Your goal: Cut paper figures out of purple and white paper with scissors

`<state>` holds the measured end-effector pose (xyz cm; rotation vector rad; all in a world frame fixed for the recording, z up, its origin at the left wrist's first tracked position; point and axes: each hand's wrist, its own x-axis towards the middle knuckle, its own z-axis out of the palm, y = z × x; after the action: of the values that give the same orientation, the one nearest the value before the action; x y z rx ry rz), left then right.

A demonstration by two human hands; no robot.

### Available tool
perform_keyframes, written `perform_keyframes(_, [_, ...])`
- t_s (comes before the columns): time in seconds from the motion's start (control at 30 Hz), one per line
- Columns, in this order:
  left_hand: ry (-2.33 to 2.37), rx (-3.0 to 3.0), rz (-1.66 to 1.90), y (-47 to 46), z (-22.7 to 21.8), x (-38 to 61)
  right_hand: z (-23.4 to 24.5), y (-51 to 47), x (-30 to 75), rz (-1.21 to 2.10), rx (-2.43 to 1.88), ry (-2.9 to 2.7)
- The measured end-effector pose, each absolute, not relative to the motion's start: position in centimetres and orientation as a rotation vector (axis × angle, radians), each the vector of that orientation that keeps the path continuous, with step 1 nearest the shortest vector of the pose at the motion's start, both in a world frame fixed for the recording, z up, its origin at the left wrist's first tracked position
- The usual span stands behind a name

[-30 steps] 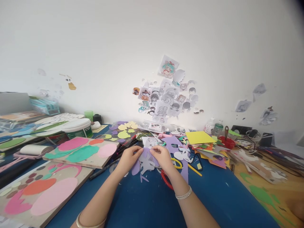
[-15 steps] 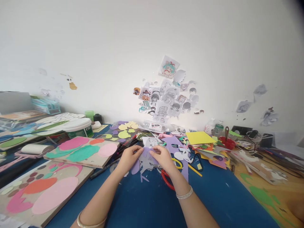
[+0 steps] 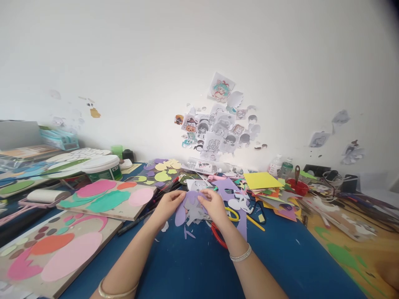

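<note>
Between my two hands is a purple paper cutout (image 3: 181, 214) with rounded lobes. My left hand (image 3: 170, 204) pinches its upper left edge with thumb and fingers. On the other side, my right hand (image 3: 213, 204) grips its right edge, fingers closed. Grey and white paper scraps (image 3: 195, 209) lie just behind and below the cutout, and a thin purple scrap (image 3: 189, 234) rests nearer to me. Scissors with a red handle (image 3: 218, 236) lie partly under my right wrist; a yellow handle loop (image 3: 233, 214) shows beside that hand.
Boards with coloured paper shapes (image 3: 107, 232) cover the left side, near a white-lidded tub (image 3: 101, 163). Purple sheet offcuts (image 3: 226, 187), a yellow pencil (image 3: 255, 223) and stacked coloured paper (image 3: 263, 181) lie to the right. Drawings (image 3: 221, 88) are stuck on the wall behind.
My hands have moved slightly apart, and the purple cutout is more spread out, showing more of its left lobe. Both hands still hold it.
</note>
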<state>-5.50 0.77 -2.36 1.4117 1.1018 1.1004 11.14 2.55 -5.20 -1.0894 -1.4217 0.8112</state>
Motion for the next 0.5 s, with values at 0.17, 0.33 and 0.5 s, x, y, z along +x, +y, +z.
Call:
perform_keyframes(0.17, [1.094, 1.380, 1.137, 0.73, -2.24, -5.48, -5.01, 2.37, 11.06, 0.840, -1.093, -1.400])
perform_keyframes(0.33, [1.088, 1.390, 1.139, 0.62, -2.19, -5.49, -4.69, 2.17, 10.99, 0.864, -1.116, -1.387])
perform_keyframes(0.5, [1.103, 1.391, 1.148, 0.66, -2.29, -5.42, -4.62, 2.04, 10.96, 0.864, -1.115, -1.384])
